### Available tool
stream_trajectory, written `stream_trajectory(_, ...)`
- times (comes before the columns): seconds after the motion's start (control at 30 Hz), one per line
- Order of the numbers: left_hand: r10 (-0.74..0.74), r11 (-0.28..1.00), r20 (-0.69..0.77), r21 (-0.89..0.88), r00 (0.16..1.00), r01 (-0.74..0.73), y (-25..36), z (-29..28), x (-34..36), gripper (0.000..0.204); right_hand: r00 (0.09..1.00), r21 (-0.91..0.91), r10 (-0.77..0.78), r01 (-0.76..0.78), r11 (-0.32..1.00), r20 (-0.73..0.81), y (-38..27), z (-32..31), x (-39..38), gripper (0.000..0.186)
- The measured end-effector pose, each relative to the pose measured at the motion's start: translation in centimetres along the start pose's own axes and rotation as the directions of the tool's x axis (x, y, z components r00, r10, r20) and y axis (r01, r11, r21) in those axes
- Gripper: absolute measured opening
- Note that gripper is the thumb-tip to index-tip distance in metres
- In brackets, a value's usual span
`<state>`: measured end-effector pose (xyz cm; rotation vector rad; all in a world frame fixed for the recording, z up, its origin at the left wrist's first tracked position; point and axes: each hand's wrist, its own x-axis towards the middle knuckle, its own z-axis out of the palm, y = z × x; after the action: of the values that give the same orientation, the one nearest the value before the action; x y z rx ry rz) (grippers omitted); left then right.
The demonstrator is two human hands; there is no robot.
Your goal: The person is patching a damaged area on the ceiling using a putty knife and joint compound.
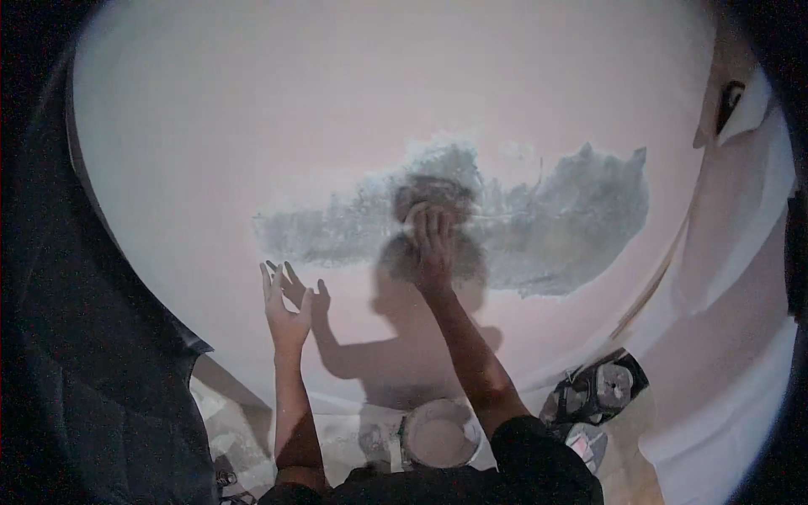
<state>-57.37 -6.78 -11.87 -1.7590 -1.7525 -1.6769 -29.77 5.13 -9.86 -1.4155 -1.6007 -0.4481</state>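
In front of me is a pale pink wall (210,126) with a long, ragged grey patch (572,219) across its middle. My right hand (433,240) reaches up to the centre of this patch, its fingers close together and bent at the wall. A dark shape around the fingertips may be a flat pad or only shadow; I cannot tell which. To the left, my left hand (286,311) is raised with fingers apart, holding nothing, just below the patch's left end. Whether it touches the wall is unclear.
A round bucket (440,433) with pinkish contents stands on the floor below me. Right of it sits a dark bag or box (602,387) of gear. Dark sheeting (109,387) hangs at left, pale sheeting (724,337) at right. My shadow falls on the wall.
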Motion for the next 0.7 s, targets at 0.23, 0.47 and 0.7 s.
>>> stream_trajectory(0.23, 0.131, 0.986, 0.032, 0.1, 0.991, -0.133, -1.4, 2.8, 1.6, 0.086, 0.86, 0.212, 0.068, 0.048, 0.976, -0.506, 8.3, 0.1, 4.2, 0.044)
stream_trajectory(0.47, 0.044, 0.999, 0.12, 0.025, 0.992, -0.048, -3.4, 1.1, 1.2, 0.089, 0.958, 0.162, -0.125, 0.084, 0.983, 0.26, -7.2, -1.7, 4.3, 0.052)
stream_trajectory(0.7, 0.158, 0.986, 0.148, 0.034, 0.976, -0.164, -4.0, 0.5, 1.7, 0.084, 0.857, 0.478, 0.334, -0.12, 0.87, -0.393, -3.4, 6.4, 1.2, 0.033)
